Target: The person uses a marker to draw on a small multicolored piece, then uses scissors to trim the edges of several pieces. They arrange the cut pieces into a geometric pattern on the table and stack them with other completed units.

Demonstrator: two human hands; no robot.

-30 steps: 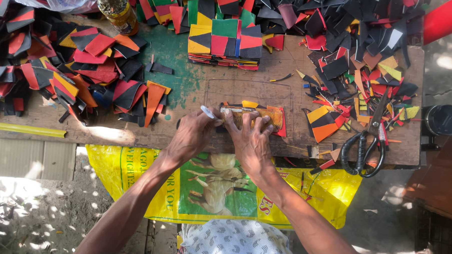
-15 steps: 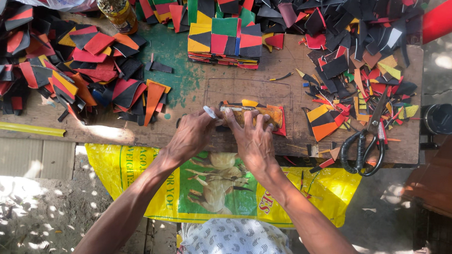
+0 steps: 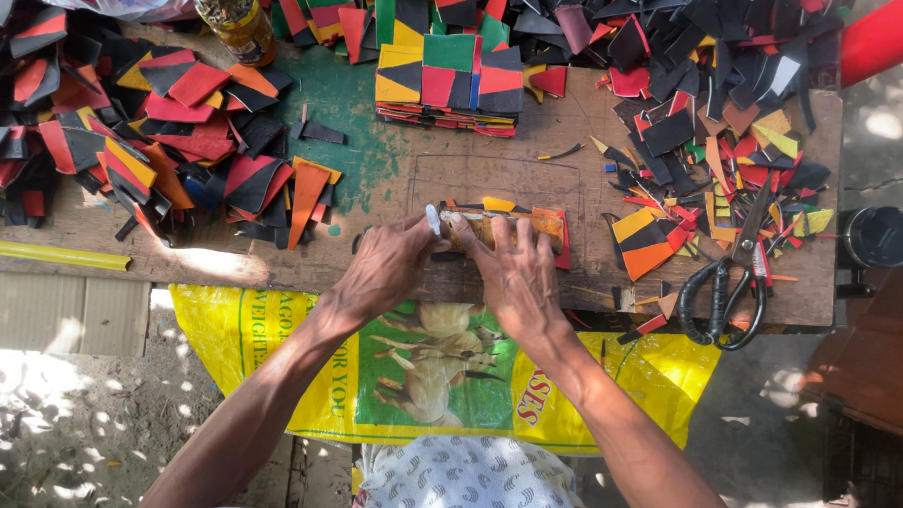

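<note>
Both arms reach forward, elbows apart, hands close together. The left hand is curled, fingertips pinched tight. The right hand lies just beside it, palm down, fingers pressing flat

Wooden workbench bears coloured offcuts, scissors.

one scissors, one bottle, two hands
</note>
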